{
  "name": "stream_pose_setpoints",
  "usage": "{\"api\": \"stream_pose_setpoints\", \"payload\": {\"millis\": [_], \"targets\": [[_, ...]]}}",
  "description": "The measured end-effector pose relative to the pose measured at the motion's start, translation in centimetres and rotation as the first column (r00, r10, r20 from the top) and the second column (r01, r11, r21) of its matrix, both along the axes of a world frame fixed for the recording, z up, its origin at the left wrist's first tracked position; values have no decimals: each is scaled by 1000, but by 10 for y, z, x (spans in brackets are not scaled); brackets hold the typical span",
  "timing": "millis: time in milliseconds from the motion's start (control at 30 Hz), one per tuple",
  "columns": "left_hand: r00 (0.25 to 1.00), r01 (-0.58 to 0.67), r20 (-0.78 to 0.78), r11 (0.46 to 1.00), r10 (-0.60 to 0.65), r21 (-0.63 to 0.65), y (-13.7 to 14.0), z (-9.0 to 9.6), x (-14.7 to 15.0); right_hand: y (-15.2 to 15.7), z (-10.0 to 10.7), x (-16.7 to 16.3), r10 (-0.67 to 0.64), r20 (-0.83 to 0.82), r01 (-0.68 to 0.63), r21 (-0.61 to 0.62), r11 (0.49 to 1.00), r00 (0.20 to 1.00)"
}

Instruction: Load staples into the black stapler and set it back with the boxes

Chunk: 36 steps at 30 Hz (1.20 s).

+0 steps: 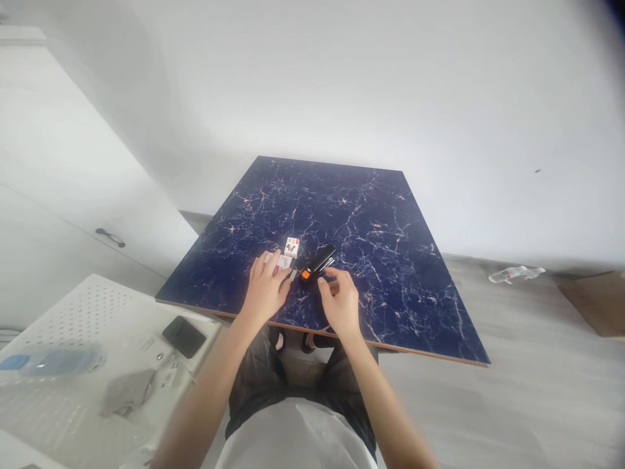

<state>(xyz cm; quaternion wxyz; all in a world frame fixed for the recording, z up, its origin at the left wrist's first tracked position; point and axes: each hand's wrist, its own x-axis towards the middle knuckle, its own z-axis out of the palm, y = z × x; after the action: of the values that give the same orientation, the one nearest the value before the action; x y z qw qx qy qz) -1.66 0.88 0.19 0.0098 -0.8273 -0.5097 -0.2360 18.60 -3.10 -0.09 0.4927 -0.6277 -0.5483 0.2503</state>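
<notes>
My left hand [266, 286] is over the near part of the table, its outer fingers spread across a white carton with red print [282, 262]. At its thumb and index tips, pinched as far as I can see, is a small grey strip of staples [293, 275]. A small white box [291, 246] with a dark picture on it stands just beyond. To the right lies a black stapler [319, 262] with an orange end, slanting away from me. My right hand [340, 296] is beside it, thumb and index apart, the index tip close to the stapler's side; whether it touches is unclear.
The blue marbled table [332, 202] has its far edge by a white wall. At left, a white perforated surface [88, 306] carries a phone [184, 337], a plastic bottle [63, 360] and cables. A clear bottle [510, 274] and a cardboard box [596, 303] are on the floor at right.
</notes>
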Motion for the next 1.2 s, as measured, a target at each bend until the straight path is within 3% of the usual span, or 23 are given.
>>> {"api": "stream_pose_setpoints", "payload": {"millis": [267, 467, 633, 800, 967, 1033, 1200], "targets": [[996, 82, -20, 996, -83, -29, -38, 2, 2, -15, 2, -9, 302, 343, -328, 19, 944, 890], [982, 148, 134, 984, -134, -100, -46, -4, 1, -14, -1, -18, 305, 495, -333, -33, 942, 814], [947, 35, 322, 997, -10, -74, -30, 4, 18, -12, -6, -17, 243, 479, -270, -13, 963, 844], [958, 119, 273, 988, -90, -93, -1, 5, 40, -14, -7, 26, 59, 468, -78, 21, 997, 882], [919, 287, 325, 945, -224, -158, 32, 5, 17, -2, 6, 73, 17, 397, 0, -43, 999, 918], [900, 347, 339, 920, -272, -183, 42, 6, 7, 10, 13, 81, 52, 368, -40, -40, 998, 928], [908, 334, 305, 935, -287, -114, 54, 2, 0, 36, 23, 83, 365, 284, -341, -131, 931, 887]]}}
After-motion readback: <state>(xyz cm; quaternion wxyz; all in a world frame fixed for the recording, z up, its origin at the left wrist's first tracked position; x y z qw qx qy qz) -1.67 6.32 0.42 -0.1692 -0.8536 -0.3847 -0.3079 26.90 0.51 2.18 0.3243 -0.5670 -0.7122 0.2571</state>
